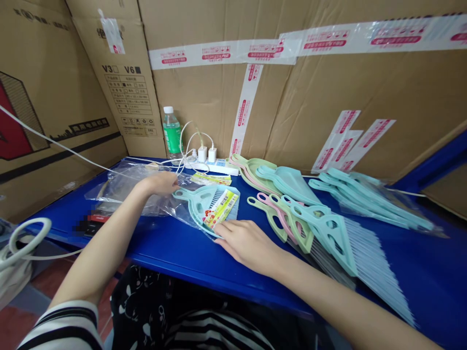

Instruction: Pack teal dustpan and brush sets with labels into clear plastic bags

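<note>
A light-blue dustpan (197, 198) with a small brush (232, 210) in it lies before me, its handle pointing left. Across them rests a yellow-green printed label card (223, 206). My right hand (246, 241) is closed on the near edge of the dustpan, fingers over the lower end of the card. By the handle tip, my left hand (162, 183) has its fingers curled together on a clear plastic bag (178, 208). That bag reaches along the near side of the dustpan; how far it covers the set is hard to see.
Several brushes (328, 223) and dustpans (292, 182) lie right on the blue table (164, 253), with bagged blue sets (368, 197) beyond. Clear bags (126, 182) lie left. At the back stand a power strip (222, 167), cables and a bottle (172, 133), before cardboard (211, 92).
</note>
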Motion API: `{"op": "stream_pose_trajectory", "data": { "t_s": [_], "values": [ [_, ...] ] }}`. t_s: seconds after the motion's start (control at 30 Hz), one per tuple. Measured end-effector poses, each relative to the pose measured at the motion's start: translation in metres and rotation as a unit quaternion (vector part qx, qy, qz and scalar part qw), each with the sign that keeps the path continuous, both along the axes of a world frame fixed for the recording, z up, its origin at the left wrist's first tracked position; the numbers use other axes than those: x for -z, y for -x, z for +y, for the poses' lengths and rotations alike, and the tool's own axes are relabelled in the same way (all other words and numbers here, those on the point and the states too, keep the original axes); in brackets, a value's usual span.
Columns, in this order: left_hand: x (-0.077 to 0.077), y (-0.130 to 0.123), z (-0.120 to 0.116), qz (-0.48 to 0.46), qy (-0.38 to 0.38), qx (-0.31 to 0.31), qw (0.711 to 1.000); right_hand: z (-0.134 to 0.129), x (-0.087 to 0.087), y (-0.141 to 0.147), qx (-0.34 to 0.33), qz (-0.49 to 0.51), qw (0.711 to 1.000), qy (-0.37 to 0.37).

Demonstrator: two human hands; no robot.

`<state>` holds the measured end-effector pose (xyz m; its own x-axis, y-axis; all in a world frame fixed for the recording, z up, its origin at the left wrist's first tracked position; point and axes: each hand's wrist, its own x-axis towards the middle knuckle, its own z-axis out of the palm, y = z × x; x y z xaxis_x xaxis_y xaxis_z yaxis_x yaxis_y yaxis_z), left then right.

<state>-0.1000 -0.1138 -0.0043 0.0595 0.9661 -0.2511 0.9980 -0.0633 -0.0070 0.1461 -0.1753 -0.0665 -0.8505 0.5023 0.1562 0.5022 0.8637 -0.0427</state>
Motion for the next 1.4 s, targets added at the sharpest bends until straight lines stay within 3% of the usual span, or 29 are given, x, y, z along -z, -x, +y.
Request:
{"op": "stream_pose_trajectory", "data": {
  "t_s": [0.27, 0.5, 0.73, 0.93, 1.03, 1.17, 1.4],
  "values": [
    [0.003, -0.004, -0.003, -0.109, 0.041, 0.023, 0.993, 0.001, 0.0, -0.007, -0.037, 0.014, 0.999, -0.014],
    [0.012, -0.004, -0.003, -0.221, 0.126, 0.086, 0.963, 0.001, -0.009, -0.011, -0.074, -0.017, 0.997, 0.002],
    [0.009, -0.001, 0.002, -0.136, 0.076, 0.103, 0.983, 0.002, -0.005, -0.01, -0.069, -0.006, 0.997, -0.02],
    [0.005, -0.005, -0.001, -0.089, 0.054, 0.043, 0.994, 0.002, -0.002, -0.009, -0.138, 0.036, 0.987, -0.077],
    [0.004, -0.008, -0.003, -0.078, 0.052, 0.043, 0.995, -0.003, 0.003, -0.005, -0.134, 0.037, 0.986, -0.092],
    [0.003, -0.008, -0.003, -0.06, 0.04, 0.066, 0.995, -0.01, 0.011, 0.001, -0.082, 0.038, 0.991, -0.1],
    [0.009, 0.001, 0.004, -0.031, -0.044, 0.147, 0.988, -0.013, 0.02, 0.007, -0.101, 0.083, 0.957, -0.26]
  ]
}}
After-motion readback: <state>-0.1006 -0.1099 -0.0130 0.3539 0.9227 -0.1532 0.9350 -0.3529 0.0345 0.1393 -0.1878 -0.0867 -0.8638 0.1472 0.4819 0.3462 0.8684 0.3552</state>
